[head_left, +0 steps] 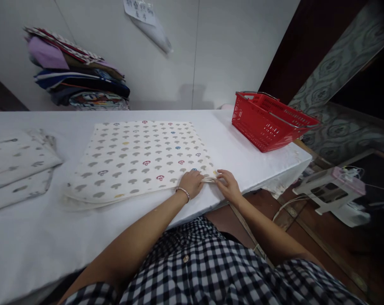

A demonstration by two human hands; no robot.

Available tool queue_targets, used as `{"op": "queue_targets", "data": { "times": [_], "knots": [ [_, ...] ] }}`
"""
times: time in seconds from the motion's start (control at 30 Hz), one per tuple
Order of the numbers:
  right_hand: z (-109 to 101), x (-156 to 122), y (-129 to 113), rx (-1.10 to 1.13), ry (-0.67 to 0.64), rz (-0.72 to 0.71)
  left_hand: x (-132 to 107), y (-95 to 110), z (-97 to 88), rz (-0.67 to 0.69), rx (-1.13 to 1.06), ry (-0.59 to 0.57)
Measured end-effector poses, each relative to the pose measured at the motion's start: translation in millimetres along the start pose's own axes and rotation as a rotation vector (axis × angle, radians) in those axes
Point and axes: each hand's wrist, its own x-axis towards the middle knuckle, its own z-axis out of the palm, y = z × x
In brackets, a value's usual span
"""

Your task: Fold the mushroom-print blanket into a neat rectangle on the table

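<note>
A white cloth (141,156) printed with grey and coloured mushrooms lies folded in layers on the table, in a flat, nearly rectangular shape. At its near right corner, my left hand (191,185) is closed over the front edge, with a bracelet on the wrist. My right hand (229,187) pinches the same corner from the right, thumb and fingers around the stacked layers. Between the two hands the layered edges show. The undersides of my fingers are hidden.
A second patterned cloth (17,165) lies bunched at the left. Behind stands a stack of folded fabrics (80,76). A red basket (268,123) sits on the white table (223,131) at the right. Beyond the edge is a white plastic stool (334,186).
</note>
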Motion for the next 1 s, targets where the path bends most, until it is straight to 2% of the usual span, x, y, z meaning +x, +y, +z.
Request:
{"op": "queue_targets", "data": {
  "times": [0.2,0.33,0.47,1.0],
  "knots": [
    [5.0,0.1,-9.5,-0.115,0.024,-0.021,-0.3,0.5,1.0,0.001,-0.003,0.007],
    [5.9,-1.3,-9.9,-0.234,-0.027,-0.093,-0.6,1.8,0.7,-0.002,-0.011,0.012],
    [6.4,-1.1,-10.2,-0.323,-0.055,-0.1,-0.5,2.2,1.2,0.005,-0.013,0.005],
    [9.5,3.3,-17.2,-0.43,-0.105,-0.092,-0.8,4.3,0.8,0.018,0.023,-0.013]
  ]
}}
